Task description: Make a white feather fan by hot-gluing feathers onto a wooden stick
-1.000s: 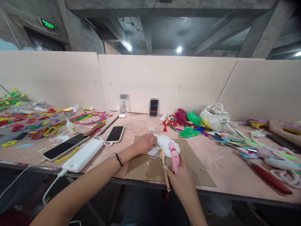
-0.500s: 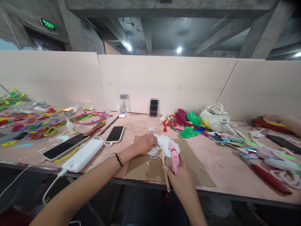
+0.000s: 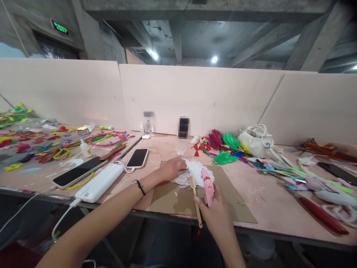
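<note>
A white feather fan lies on a brown cardboard sheet in front of me. Its wooden handle points toward me past the table edge, with a red tassel hanging from the end. My right hand is wrapped around a pink hot glue gun, whose front end is over the feathers. The thumb lies close to the wooden handle. At the fan's left side, my left hand has its fingers closed against the feathers; what they pinch is too small to make out.
To the left lie a phone, a white power bank with a cable, and a larger phone. Coloured feathers, a white handbag and a red-handled tool are on the right. Another person's hand shows at far right.
My hands, the fan and the glue gun keep nearly the same places. The view has shifted slightly. At far right, the other person's hand has moved lower, over the coloured strands.
</note>
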The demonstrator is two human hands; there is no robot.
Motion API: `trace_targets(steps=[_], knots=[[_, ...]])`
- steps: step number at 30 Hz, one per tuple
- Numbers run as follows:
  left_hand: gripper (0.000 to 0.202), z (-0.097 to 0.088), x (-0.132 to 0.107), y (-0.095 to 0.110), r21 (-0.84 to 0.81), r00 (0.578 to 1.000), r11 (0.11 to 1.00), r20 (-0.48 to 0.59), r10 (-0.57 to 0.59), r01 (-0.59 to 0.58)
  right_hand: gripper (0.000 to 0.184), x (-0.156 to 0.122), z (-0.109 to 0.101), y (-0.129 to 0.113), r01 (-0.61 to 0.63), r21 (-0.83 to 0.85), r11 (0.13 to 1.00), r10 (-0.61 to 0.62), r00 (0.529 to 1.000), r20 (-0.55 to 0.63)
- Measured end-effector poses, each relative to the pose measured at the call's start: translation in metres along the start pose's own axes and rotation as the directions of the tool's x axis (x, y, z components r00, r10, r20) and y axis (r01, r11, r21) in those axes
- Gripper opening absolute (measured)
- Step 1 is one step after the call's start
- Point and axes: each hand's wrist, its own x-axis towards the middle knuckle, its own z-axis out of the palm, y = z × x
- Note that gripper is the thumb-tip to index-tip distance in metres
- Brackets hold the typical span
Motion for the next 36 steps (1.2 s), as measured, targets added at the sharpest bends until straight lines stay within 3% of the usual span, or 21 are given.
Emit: trace_targets(steps=[14,25,31,36], knots=[[0.023,0.004,0.001,-0.006,-0.01,0.999,0.999,0.004,-0.039,0.039,0.037,-0.001,-0.002,-0.003,0.0,-0.047,0.999,0.001,1.0,0.009],[0.016,-0.007,0.002,-0.002,-0.065,0.97,0.984,-0.167,-0.175,0.166,0.038,0.0,0.002,0.007,-0.001,-0.059,0.998,0.001,1.0,0.003],[0.025,-0.009,-0.001,0.004,-0.136,0.999,0.99,-0.033,-0.031,0.026,0.042,-0.001,-0.001,-0.001,0.013,-0.055,0.998,-0.013,1.0,0.001],[0.021,-0.005,-0.003,0.011,-0.151,1.0,0.988,0.019,-0.012,0.015,0.043,0.0,-0.001,0.001,0.012,-0.054,0.998,-0.01,1.0,0.029]])
